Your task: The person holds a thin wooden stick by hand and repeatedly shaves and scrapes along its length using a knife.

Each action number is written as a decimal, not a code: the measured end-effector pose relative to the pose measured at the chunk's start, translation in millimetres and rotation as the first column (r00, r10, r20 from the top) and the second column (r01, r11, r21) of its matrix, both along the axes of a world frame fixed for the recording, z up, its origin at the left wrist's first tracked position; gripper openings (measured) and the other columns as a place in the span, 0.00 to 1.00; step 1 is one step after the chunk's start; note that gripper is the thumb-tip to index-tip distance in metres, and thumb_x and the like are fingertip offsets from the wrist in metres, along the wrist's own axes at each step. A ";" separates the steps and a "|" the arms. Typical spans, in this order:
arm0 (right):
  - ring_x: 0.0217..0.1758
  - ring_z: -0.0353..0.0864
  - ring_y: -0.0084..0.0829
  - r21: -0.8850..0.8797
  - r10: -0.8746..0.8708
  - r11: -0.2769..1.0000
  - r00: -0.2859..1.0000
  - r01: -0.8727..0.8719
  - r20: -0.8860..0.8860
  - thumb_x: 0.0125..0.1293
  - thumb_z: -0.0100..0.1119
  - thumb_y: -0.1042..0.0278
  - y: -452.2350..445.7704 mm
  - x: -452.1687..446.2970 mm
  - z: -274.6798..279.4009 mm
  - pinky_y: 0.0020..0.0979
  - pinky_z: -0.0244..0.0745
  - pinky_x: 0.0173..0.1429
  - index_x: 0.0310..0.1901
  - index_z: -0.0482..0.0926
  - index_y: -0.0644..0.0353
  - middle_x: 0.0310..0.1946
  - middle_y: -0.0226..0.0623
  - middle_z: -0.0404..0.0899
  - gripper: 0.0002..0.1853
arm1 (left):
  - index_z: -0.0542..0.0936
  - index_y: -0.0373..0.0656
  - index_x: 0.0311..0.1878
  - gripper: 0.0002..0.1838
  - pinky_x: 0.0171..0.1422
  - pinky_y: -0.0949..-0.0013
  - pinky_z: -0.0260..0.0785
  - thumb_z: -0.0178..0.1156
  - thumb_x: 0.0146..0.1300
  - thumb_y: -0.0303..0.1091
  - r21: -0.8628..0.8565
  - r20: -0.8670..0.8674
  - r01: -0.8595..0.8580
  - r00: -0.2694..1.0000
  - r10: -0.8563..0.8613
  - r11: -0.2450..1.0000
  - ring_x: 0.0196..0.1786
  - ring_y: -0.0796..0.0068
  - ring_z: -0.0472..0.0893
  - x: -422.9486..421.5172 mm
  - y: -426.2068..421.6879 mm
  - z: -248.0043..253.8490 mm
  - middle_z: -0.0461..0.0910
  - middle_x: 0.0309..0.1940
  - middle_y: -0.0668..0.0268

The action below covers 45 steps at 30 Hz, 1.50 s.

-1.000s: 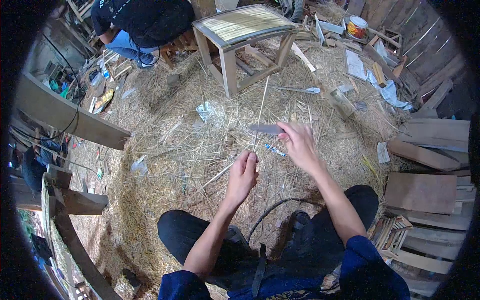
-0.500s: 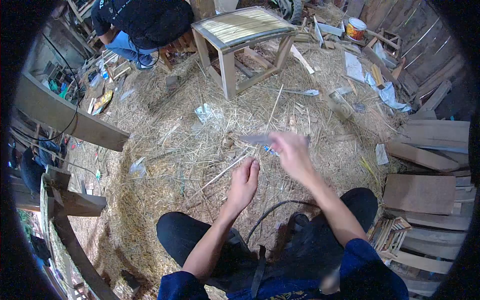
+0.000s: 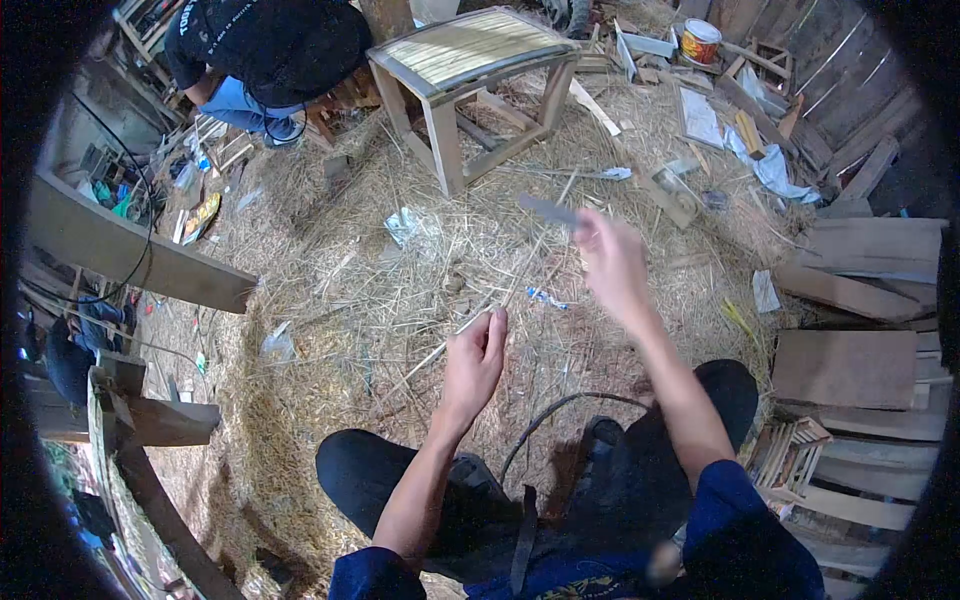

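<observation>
My left hand is closed round a thin pale wooden strip, with the thumb lying along it. The strip slants up and to the right from my fingers, out over the littered ground. Another thin length shows to the lower left of the hand; whether it is the same piece I cannot tell. In my closed right hand is a knife, its blade pointing left and slightly upward near the strip's far part. Motion blurs the knife and that hand a little.
A slatted wooden stool stands ahead, with a person crouching left of it. Planks are stacked at the right. A beam juts in from the left. Straw and shavings cover the ground, and a paint bucket sits at the back.
My right hand has moved away from my left, forward and to the right, carrying the knife, whose blade is now more tilted. My left hand keeps its hold. The whole view has shifted slightly.
</observation>
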State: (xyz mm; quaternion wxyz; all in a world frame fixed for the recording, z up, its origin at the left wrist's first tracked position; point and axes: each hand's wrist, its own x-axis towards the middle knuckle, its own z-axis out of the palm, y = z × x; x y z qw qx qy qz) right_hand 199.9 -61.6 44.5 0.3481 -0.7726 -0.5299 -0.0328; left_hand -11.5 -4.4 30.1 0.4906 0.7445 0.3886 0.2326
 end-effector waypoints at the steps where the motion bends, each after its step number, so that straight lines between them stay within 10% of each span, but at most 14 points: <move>1: 0.33 0.81 0.35 0.047 -0.063 0.997 0.994 0.059 0.086 0.68 0.56 0.69 -3.0 12.1 0.4 0.42 0.71 0.46 0.46 0.81 0.58 0.30 0.37 0.84 0.08 | 0.71 0.32 0.26 0.24 0.24 0.63 0.55 0.51 0.75 0.42 0.001 -0.016 0.010 1.000 -0.010 1.000 0.20 0.78 0.58 -0.5 -0.3 2.5 0.61 0.13 0.60; 6: 0.42 0.80 0.35 0.041 0.241 0.969 0.969 -0.243 0.054 0.67 0.59 0.66 -10.3 -43.1 -7.4 0.44 0.67 0.48 0.49 0.79 0.57 0.35 0.37 0.83 0.11 | 0.71 0.32 0.26 0.25 0.25 0.62 0.55 0.49 0.76 0.44 -0.012 0.014 0.035 0.999 -0.035 0.999 0.20 0.77 0.58 2.1 0.7 -2.1 0.62 0.13 0.61; 12: 0.44 0.80 0.40 0.058 -0.131 0.990 0.990 0.129 0.045 0.67 0.60 0.64 -5.0 22.5 -6.1 0.43 0.69 0.52 0.49 0.79 0.59 0.36 0.40 0.83 0.13 | 0.71 0.31 0.27 0.25 0.26 0.61 0.58 0.47 0.77 0.43 -0.027 -0.049 0.067 0.996 -0.069 0.997 0.20 0.74 0.59 -3.7 6.7 6.4 0.62 0.13 0.59; 15: 0.47 0.80 0.39 -0.066 -0.053 0.997 0.974 0.039 -0.218 0.68 0.58 0.64 -8.2 1.1 -9.2 0.44 0.70 0.53 0.50 0.79 0.59 0.39 0.39 0.82 0.12 | 0.71 0.31 0.27 0.25 0.26 0.60 0.58 0.47 0.77 0.43 0.001 -0.050 0.092 0.995 -0.092 0.996 0.20 0.73 0.59 -3.7 3.5 0.5 0.61 0.14 0.57; 18: 0.40 0.79 0.33 0.024 0.248 0.967 0.963 -0.252 0.105 0.71 0.54 0.68 -12.8 -40.5 -6.0 0.40 0.70 0.48 0.50 0.78 0.59 0.36 0.34 0.82 0.10 | 0.72 0.31 0.27 0.25 0.27 0.60 0.58 0.48 0.76 0.43 -0.013 -0.067 0.090 0.994 -0.090 0.996 0.20 0.72 0.60 0.1 5.2 -3.1 0.64 0.14 0.55; 22: 0.33 0.77 0.32 0.016 -0.050 0.998 0.961 0.056 -0.271 0.71 0.53 0.69 -3.2 5.3 -9.9 0.37 0.72 0.39 0.49 0.78 0.60 0.36 0.36 0.81 0.09 | 0.71 0.31 0.26 0.27 0.27 0.59 0.57 0.46 0.77 0.45 -0.039 -0.084 0.089 0.992 -0.092 0.995 0.20 0.73 0.59 -3.1 7.5 1.3 0.63 0.14 0.58; 23: 0.34 0.78 0.33 0.034 -0.111 0.993 0.985 0.116 -0.135 0.71 0.52 0.71 -3.8 15.9 -5.8 0.40 0.74 0.42 0.50 0.77 0.60 0.36 0.39 0.81 0.09 | 0.70 0.31 0.26 0.27 0.26 0.59 0.56 0.46 0.77 0.45 -0.029 -0.077 0.105 0.991 -0.107 0.994 0.20 0.73 0.59 -5.3 7.5 -0.1 0.63 0.14 0.58; 31: 0.44 0.80 0.34 -0.178 0.334 0.920 0.936 -0.349 -0.107 0.68 0.55 0.73 -10.7 -39.7 -5.2 0.41 0.68 0.52 0.49 0.80 0.58 0.37 0.37 0.84 0.10 | 0.73 0.32 0.26 0.27 0.24 0.61 0.55 0.45 0.77 0.45 -0.057 -0.119 0.070 0.990 -0.077 0.996 0.19 0.76 0.58 -0.8 7.7 5.1 0.60 0.11 0.63; 37: 0.44 0.80 0.34 -0.050 -0.035 0.998 0.992 0.029 -0.118 0.68 0.57 0.68 -5.0 3.1 -14.2 0.41 0.67 0.53 0.50 0.80 0.56 0.36 0.36 0.83 0.11 | 0.74 0.32 0.27 0.27 0.24 0.60 0.58 0.46 0.77 0.45 0.002 -0.051 0.074 0.996 -0.074 0.997 0.17 0.74 0.60 -3.7 2.5 0.2 0.63 0.12 0.59; 41: 0.34 0.82 0.37 -0.018 0.293 0.956 0.956 -0.293 -0.011 0.66 0.60 0.66 -12.5 -46.1 -17.6 0.40 0.73 0.44 0.46 0.81 0.59 0.30 0.37 0.84 0.10 | 0.73 0.31 0.28 0.25 0.26 0.59 0.59 0.47 0.77 0.42 0.006 -0.058 0.083 0.995 -0.083 0.997 0.18 0.72 0.61 -1.5 2.2 -1.1 0.64 0.13 0.54; 45: 0.35 0.83 0.37 0.047 0.093 0.996 0.937 -0.082 -0.337 0.68 0.56 0.69 -6.4 -6.9 -15.8 0.38 0.76 0.38 0.47 0.80 0.57 0.34 0.38 0.84 0.08 | 0.72 0.31 0.27 0.24 0.27 0.59 0.60 0.48 0.76 0.41 0.045 -0.073 0.114 0.991 -0.110 0.993 0.18 0.70 0.60 -4.5 2.6 -0.6 0.64 0.14 0.50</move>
